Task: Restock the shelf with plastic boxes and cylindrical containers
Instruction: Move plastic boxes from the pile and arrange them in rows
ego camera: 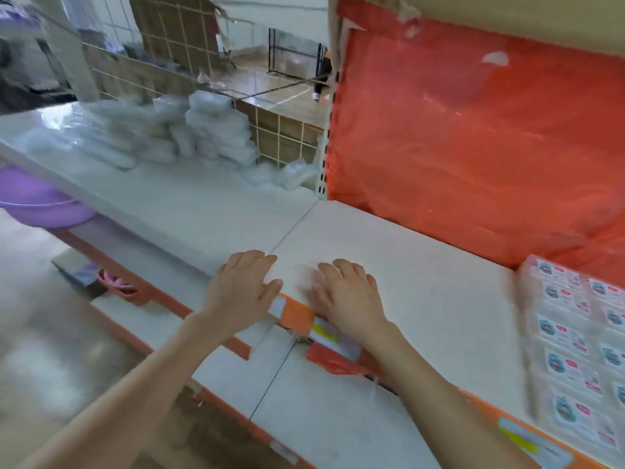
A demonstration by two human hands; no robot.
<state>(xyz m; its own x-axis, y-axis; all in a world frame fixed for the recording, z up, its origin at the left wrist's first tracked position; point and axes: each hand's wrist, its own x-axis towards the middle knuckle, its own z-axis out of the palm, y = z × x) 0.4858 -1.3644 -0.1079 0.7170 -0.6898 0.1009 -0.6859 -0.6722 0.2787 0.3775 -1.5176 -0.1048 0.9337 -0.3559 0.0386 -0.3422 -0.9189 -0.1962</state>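
Both my hands reach out over the front edge of a white shelf (422, 265). My left hand (241, 289) hovers palm down with fingers spread and holds nothing. Just to its right, my right hand (348, 296) is also palm down, fingers apart and empty. A pile of clear plastic boxes (216, 133) lies at the back of the left shelf section, far from both hands. At the right end of the shelf stand rows of labelled clear plastic boxes (575, 346).
An orange plastic sheet (473, 130) backs the right shelf section. A wire grid (277, 137) backs the left one. A purple basin (44, 204) sits below on the left. A lower white shelf (304, 418) with an orange price strip runs under my arms.
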